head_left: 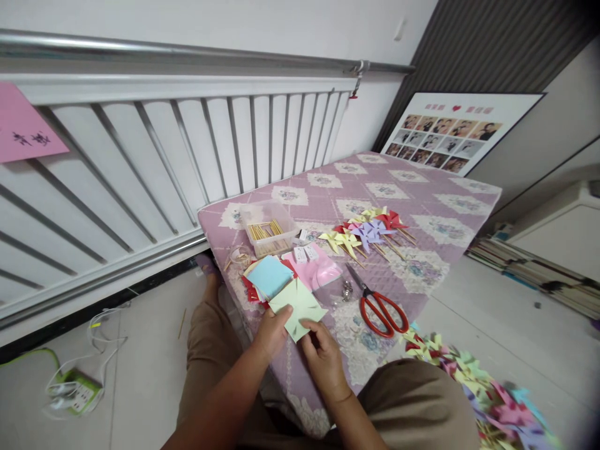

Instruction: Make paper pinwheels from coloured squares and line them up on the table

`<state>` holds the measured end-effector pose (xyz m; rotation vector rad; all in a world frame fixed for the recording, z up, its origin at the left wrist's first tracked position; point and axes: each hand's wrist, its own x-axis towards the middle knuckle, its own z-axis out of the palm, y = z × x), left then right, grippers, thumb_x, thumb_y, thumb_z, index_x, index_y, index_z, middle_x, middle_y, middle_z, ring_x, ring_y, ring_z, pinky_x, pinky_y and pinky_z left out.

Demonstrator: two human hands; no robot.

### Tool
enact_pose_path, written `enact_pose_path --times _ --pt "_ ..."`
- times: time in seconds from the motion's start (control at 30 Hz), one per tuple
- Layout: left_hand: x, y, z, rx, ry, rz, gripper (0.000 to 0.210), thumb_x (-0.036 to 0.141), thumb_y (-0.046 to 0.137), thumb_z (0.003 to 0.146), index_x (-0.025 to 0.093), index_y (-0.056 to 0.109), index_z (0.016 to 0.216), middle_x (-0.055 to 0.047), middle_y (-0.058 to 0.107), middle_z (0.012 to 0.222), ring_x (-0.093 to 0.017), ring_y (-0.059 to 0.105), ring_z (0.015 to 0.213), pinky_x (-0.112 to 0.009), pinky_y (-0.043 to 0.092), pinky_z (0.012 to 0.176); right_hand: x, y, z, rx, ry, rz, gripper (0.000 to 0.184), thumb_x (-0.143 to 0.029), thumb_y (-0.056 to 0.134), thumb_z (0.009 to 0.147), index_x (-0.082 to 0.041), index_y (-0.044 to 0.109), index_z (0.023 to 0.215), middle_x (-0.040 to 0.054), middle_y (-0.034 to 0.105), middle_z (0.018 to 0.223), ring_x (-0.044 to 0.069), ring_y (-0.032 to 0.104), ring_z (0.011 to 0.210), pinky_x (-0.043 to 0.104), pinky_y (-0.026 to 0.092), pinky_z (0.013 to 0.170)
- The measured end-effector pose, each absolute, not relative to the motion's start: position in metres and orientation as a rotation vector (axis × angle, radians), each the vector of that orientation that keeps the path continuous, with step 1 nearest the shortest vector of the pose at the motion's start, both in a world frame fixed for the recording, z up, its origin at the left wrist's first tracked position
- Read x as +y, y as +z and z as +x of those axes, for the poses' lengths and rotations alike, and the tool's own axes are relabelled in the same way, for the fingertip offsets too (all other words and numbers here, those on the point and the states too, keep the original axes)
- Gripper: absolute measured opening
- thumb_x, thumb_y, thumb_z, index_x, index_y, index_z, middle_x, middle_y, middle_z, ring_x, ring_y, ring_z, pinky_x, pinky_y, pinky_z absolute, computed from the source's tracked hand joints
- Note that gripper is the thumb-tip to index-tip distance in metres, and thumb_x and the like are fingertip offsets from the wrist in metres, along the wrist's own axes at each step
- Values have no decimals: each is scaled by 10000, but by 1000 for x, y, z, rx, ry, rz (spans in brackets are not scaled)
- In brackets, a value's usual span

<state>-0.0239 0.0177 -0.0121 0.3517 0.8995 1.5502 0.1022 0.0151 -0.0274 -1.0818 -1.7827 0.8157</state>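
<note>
A pale green paper square (pixel 299 306), with slits running in from its corners, is held between my two hands above the table's near edge. My left hand (pixel 273 331) pinches its left side, thumb on top. At the lower right corner, my right hand (pixel 322 355) grips the paper between thumb and fingers. Just beyond lies a stack of light blue paper squares (pixel 269 275) over red sheets. Scissors with red handles (pixel 382 309) rest to the right, beside a small bag of metal pins (pixel 347 290). Pink paper (pixel 323 269) lies behind the green square.
A clear plastic box (pixel 269 230) of wooden sticks and a tape roll (pixel 240 255) stand at the back left. Finished paper pinwheels (pixel 370 232) lie farther right on the patterned tablecloth (pixel 412 234). More pinwheels (pixel 487 387) are heaped at lower right. A radiator (pixel 262 137) borders the table.
</note>
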Motion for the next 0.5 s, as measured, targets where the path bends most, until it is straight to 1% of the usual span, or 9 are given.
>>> enact_pose_path --times 0.17,0.33,0.37,0.5 --pt "18 -11 -23 857 1588 345 475 352 769 636 164 632 1050 -97 716 1025 -256 663 948 -376 512 843 15 -25 102 -1807 831 -1048 144 -194 539 819 -251 643 900 38 675 860 220 630 847 346 502 768" --pt "19 -15 -22 885 1594 344 496 346 767 636 150 632 1071 -104 717 1018 -257 671 920 -376 520 832 15 -33 103 -1710 886 -1074 249 -208 562 835 -236 591 1081 64 670 1005 221 627 914 348 493 810" --pt "19 -16 -23 894 1599 350 496 348 763 643 146 631 1077 -105 717 1016 -257 672 915 -375 521 827 15 -34 103 -1702 891 -1076 243 -215 566 837 -233 590 1078 63 670 1003 221 625 914 347 491 811" --pt "19 -20 -24 960 1595 424 476 365 736 676 146 636 1087 -101 723 999 -257 665 932 -361 520 821 15 -32 105 -1707 901 -1062 126 -242 582 841 -228 625 958 47 671 914 220 619 875 342 481 792"
